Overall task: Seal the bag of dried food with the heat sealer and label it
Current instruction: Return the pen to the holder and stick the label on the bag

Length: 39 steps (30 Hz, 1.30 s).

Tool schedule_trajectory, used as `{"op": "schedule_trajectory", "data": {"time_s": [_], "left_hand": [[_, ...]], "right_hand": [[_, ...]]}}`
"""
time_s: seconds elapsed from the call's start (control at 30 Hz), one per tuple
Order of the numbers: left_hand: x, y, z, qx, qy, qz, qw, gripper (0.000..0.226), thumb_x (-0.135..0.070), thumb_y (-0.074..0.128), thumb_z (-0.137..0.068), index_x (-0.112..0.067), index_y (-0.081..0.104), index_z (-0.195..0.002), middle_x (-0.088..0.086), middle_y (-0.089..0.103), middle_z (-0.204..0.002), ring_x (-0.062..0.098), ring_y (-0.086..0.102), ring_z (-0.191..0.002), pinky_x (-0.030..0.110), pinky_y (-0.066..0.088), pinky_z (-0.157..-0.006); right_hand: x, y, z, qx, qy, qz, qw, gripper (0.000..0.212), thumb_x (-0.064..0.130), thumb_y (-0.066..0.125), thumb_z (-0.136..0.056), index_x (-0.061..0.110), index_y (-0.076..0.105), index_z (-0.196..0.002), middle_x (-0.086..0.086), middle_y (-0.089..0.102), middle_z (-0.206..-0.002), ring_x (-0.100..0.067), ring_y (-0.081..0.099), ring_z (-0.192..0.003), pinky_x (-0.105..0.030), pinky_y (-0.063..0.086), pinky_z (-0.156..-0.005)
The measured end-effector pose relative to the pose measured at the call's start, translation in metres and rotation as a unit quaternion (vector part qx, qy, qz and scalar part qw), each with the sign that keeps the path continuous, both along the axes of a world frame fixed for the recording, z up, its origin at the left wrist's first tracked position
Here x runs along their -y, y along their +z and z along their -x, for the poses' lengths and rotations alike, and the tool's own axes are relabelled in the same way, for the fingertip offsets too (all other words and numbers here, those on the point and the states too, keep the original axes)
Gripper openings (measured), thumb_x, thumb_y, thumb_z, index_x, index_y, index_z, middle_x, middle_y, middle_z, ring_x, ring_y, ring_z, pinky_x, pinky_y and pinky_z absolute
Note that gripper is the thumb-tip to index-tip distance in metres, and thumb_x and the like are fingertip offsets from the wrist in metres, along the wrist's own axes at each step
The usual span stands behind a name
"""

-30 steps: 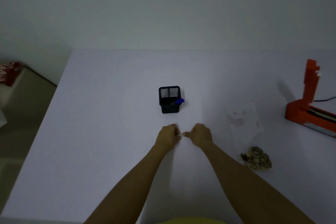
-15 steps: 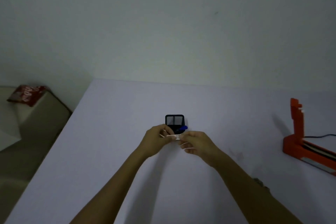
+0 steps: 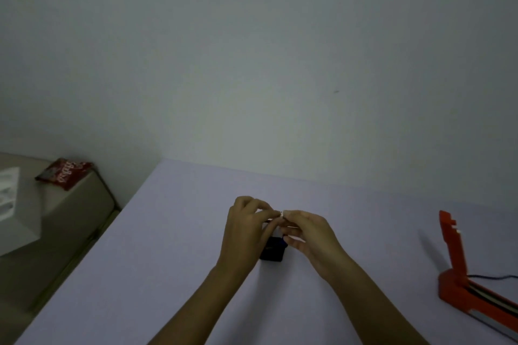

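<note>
1. Hands meet at the centre of the frame, raised above the pale lilac surface (image 3: 173, 246): the left hand (image 3: 246, 230) and the right hand (image 3: 311, 235) each pinch one end of a small white strip (image 3: 281, 213), probably a label, though it is too small to read.
2. Fingertips of both hands close on that strip, thumb against forefinger, with the other fingers curled loosely beneath; the two pinches almost touch.
3. Bare forearms run from the hands down to the lower edge of the frame, the left one toward the lower centre, the right one toward the lower right.
4. Just below and behind the hands, a small black mesh pen holder (image 3: 272, 252) stands on the surface, mostly hidden by the fingers; a blue pen tip (image 3: 281, 244) shows at its upper edge.
5. At the right edge of the frame sits an orange heat sealer (image 3: 459, 269), its arm lifted upright, with a dark cable (image 3: 493, 277) leading off to the right.
6. No bag of dried food shows anywhere in the view.
7. At the upper left, beyond the surface, a red printed packet (image 3: 64, 173) lies on a beige box (image 3: 70, 204), beside a white object (image 3: 14, 210) cut by the left edge.
8. Behind everything, a plain grey-white wall (image 3: 252, 50) fills the upper half.
</note>
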State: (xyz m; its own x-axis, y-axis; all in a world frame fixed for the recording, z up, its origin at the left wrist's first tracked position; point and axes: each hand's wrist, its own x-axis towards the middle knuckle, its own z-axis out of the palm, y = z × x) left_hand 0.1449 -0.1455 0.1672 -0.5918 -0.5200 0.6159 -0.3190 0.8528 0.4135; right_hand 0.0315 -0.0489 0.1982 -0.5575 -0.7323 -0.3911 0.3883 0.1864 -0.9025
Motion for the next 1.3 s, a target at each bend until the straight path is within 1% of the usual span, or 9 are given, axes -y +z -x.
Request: {"op": "schedule_trajectory", "data": {"time_s": [0.1,0.23,0.37,0.5,0.73,0.83,1.03,1.17,1.3], "left_hand": [[-0.001,0.009,-0.004,0.015,0.009,-0.006,1.000,0.027,-0.044,0.058,-0.083,-0.025,0.076,-0.086,-0.011,0.073,-0.079,0.014,0.059,-0.086,0.025,0.041,-0.071],[-0.004,0.015,-0.008,0.005,0.005,-0.037,0.999,0.021,-0.039,0.063,-0.080,-0.026,0.077,-0.088,-0.012,0.074,-0.077,0.014,0.061,-0.082,0.027,0.044,-0.071],[-0.007,0.019,-0.011,-0.012,-0.010,-0.077,0.997,0.022,-0.039,0.062,-0.082,-0.026,0.077,-0.092,-0.012,0.074,-0.081,0.012,0.059,-0.084,0.024,0.040,-0.075],[-0.004,0.023,-0.012,-0.013,-0.023,-0.112,0.993,0.014,-0.032,0.067,-0.085,-0.029,0.075,-0.096,-0.014,0.074,-0.088,0.007,0.057,-0.090,0.013,0.037,-0.078],[-0.003,0.026,-0.013,-0.007,-0.029,-0.158,0.987,0.016,-0.030,0.064,-0.088,-0.028,0.075,-0.100,-0.014,0.073,-0.094,0.006,0.055,-0.096,0.016,0.042,-0.083],[-0.003,0.025,-0.014,-0.004,-0.028,-0.170,0.985,0.017,-0.029,0.063,-0.089,-0.025,0.074,-0.102,-0.012,0.073,-0.097,0.007,0.056,-0.099,0.012,0.040,-0.083],[-0.005,0.027,-0.013,-0.003,-0.020,-0.178,0.984,0.016,-0.028,0.063,-0.089,-0.023,0.073,-0.101,-0.010,0.072,-0.097,0.005,0.054,-0.099,0.007,0.037,-0.080],[-0.006,0.028,-0.012,-0.012,-0.008,-0.198,0.980,0.015,-0.030,0.064,-0.088,-0.023,0.073,-0.099,-0.010,0.071,-0.096,0.005,0.054,-0.097,0.007,0.037,-0.079],[-0.006,0.029,-0.011,-0.026,0.011,-0.228,0.973,0.011,-0.032,0.065,-0.087,-0.025,0.072,-0.090,-0.015,0.068,-0.089,0.001,0.054,-0.092,0.006,0.037,-0.075]], "right_hand": [[-0.001,0.003,-0.004,0.001,-0.006,0.011,1.000,0.017,0.015,0.062,-0.088,0.003,0.073,-0.093,-0.016,0.073,-0.087,-0.022,0.067,-0.079,-0.035,0.057,-0.080],[-0.004,0.005,-0.006,-0.013,0.011,0.023,1.000,0.018,0.017,0.063,-0.089,0.005,0.075,-0.092,-0.015,0.073,-0.088,-0.021,0.068,-0.080,-0.031,0.058,-0.077],[-0.007,0.008,-0.005,-0.036,0.027,0.027,0.999,0.017,0.019,0.063,-0.089,0.007,0.075,-0.093,-0.017,0.073,-0.092,-0.020,0.067,-0.083,-0.031,0.057,-0.080],[-0.008,0.011,-0.004,-0.042,0.043,0.035,0.998,0.018,0.020,0.063,-0.089,0.008,0.076,-0.094,-0.017,0.073,-0.097,-0.018,0.067,-0.084,-0.029,0.056,-0.081],[-0.007,0.013,-0.005,-0.044,0.041,0.033,0.998,0.017,0.019,0.063,-0.089,0.008,0.075,-0.097,-0.013,0.074,-0.095,-0.019,0.069,-0.085,-0.027,0.056,-0.077],[-0.006,0.012,-0.006,-0.050,0.035,0.025,0.998,0.017,0.019,0.065,-0.088,0.009,0.074,-0.098,-0.012,0.075,-0.095,-0.020,0.069,-0.086,-0.026,0.056,-0.076],[-0.004,0.010,-0.008,-0.064,0.026,0.025,0.997,0.014,0.021,0.066,-0.087,0.013,0.076,-0.093,-0.009,0.075,-0.091,-0.018,0.070,-0.086,-0.026,0.057,-0.078],[0.000,0.008,-0.008,-0.076,0.021,0.014,0.997,0.013,0.022,0.068,-0.086,0.015,0.076,-0.094,-0.004,0.076,-0.091,-0.019,0.070,-0.092,-0.029,0.057,-0.082],[0.003,0.009,-0.009,-0.086,0.020,0.008,0.996,0.014,0.021,0.069,-0.085,0.016,0.076,-0.096,-0.004,0.075,-0.095,-0.019,0.069,-0.095,-0.026,0.056,-0.079]]}}
